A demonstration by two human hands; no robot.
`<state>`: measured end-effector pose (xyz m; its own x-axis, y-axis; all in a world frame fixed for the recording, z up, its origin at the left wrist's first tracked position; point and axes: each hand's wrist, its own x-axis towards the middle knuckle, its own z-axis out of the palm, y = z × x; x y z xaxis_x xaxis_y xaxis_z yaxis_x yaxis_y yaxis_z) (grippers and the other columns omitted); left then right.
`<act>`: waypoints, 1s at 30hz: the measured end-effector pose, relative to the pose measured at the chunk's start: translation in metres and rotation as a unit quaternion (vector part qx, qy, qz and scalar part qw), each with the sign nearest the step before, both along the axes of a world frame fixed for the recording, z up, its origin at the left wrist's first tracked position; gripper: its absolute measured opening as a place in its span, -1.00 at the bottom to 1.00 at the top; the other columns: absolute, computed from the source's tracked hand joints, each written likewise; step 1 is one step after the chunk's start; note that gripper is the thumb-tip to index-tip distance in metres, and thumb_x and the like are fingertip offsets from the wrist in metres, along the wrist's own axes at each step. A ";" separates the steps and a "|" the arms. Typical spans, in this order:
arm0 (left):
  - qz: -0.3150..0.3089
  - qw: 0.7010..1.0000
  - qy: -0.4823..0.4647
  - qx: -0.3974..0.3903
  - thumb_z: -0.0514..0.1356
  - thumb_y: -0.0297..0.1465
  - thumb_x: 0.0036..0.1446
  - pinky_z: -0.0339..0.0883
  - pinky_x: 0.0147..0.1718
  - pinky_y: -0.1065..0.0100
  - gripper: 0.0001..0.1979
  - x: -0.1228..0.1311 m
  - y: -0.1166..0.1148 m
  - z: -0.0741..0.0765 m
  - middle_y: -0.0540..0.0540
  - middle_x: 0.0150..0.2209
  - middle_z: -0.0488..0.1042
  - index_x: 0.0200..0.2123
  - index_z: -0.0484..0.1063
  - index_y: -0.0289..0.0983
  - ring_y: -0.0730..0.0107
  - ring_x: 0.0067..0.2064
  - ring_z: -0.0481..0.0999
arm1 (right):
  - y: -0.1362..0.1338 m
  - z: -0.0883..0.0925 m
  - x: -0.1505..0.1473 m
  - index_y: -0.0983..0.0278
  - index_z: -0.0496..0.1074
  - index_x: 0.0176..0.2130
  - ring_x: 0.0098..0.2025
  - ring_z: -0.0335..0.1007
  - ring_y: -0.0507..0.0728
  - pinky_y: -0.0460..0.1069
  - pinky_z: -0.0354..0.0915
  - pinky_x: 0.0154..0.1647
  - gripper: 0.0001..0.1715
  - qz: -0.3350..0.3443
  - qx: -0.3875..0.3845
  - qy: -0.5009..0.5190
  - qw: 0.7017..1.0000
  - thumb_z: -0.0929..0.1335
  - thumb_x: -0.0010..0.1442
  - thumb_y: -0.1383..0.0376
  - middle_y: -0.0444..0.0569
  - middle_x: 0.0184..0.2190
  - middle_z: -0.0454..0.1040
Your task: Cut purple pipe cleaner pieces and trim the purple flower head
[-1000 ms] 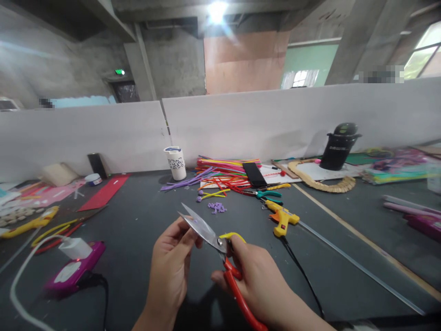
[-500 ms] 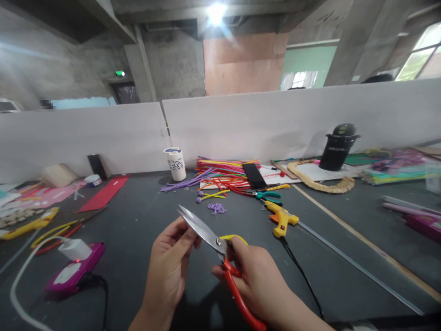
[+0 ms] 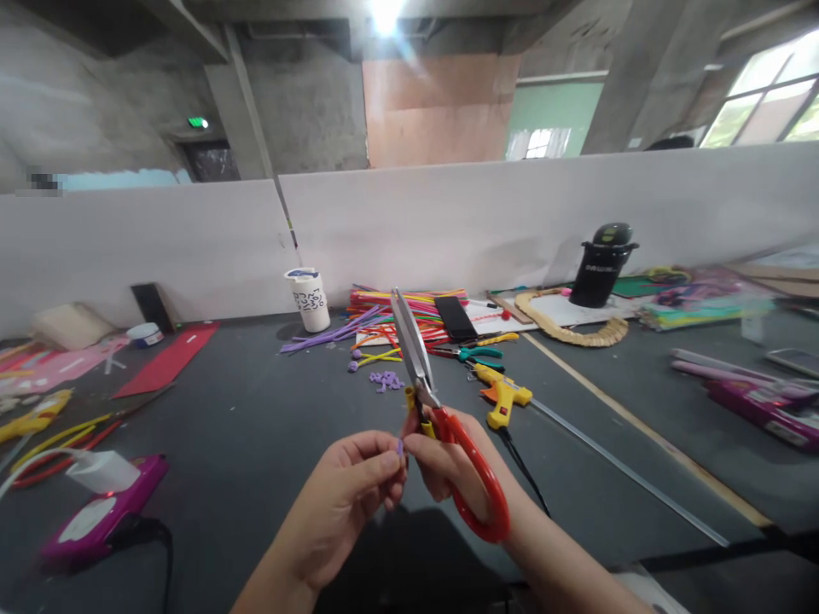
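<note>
A pair of scissors (image 3: pixel 415 350) with red handles is in my right hand (image 3: pixel 451 460), its blades pointing up and nearly together. Something yellow (image 3: pixel 410 399) shows by the scissors' pivot; I cannot tell what it is. My left hand (image 3: pixel 358 482) pinches a tiny purple piece (image 3: pixel 400 447), and the right hand's fingertips meet it there. Beyond the hands lies a small heap of purple pieces (image 3: pixel 386 381) on the dark table. Behind that are yellow stems (image 3: pixel 379 357) with purple balls at their ends.
A yellow glue gun (image 3: pixel 505 396) and teal-handled pliers (image 3: pixel 477 353) lie to the right. Colourful pipe cleaners (image 3: pixel 364 328), a black phone (image 3: pixel 455 318) and a white cup (image 3: pixel 307 300) are at the back. On the left sits a purple power strip (image 3: pixel 106 509) with cables.
The scissors have swung from pointing left over my left hand to pointing upward. My hands have come together at the fingertips, with a purple piece now showing. The view has shifted to the right.
</note>
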<state>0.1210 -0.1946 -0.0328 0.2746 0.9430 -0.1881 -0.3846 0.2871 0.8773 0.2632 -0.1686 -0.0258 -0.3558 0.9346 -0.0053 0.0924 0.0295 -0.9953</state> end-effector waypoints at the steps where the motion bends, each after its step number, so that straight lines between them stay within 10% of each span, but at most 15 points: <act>1: -0.011 1.000 0.001 -0.007 0.21 -0.46 -0.06 0.11 -0.60 0.59 -0.90 0.001 0.000 -0.001 0.01 -0.60 0.33 -0.55 0.42 -0.38 0.64 -0.58 0.26 | 0.001 0.000 0.001 0.28 0.24 -0.51 -0.77 0.02 -0.08 -0.18 -0.01 -0.76 -0.85 0.014 -0.003 0.010 1.000 0.25 -0.04 0.23 -0.30 -0.81 0.13; 20: 0.054 0.953 0.277 0.112 0.19 -0.50 -0.16 0.09 -0.55 0.47 -0.99 0.003 0.005 0.000 0.05 -0.61 0.31 -0.57 0.41 -0.31 0.51 -0.53 0.22 | 0.003 -0.009 0.000 0.27 0.16 -0.55 -0.67 0.02 -0.10 -0.19 0.02 -0.66 -0.92 0.002 0.059 -0.051 0.997 0.24 -0.08 0.35 -0.28 -0.69 0.12; 30: 0.236 0.958 0.113 0.117 0.27 -0.42 -0.16 0.15 -0.50 0.49 -0.91 -0.012 0.009 -0.001 0.06 -0.58 0.34 -0.52 0.43 -0.31 0.54 -0.53 0.26 | -0.002 -0.014 0.002 0.23 0.18 -0.41 -0.56 0.09 -0.01 -0.14 0.00 -0.56 -0.67 -0.010 0.181 -0.228 0.957 0.32 -0.01 0.06 -0.23 -0.59 0.25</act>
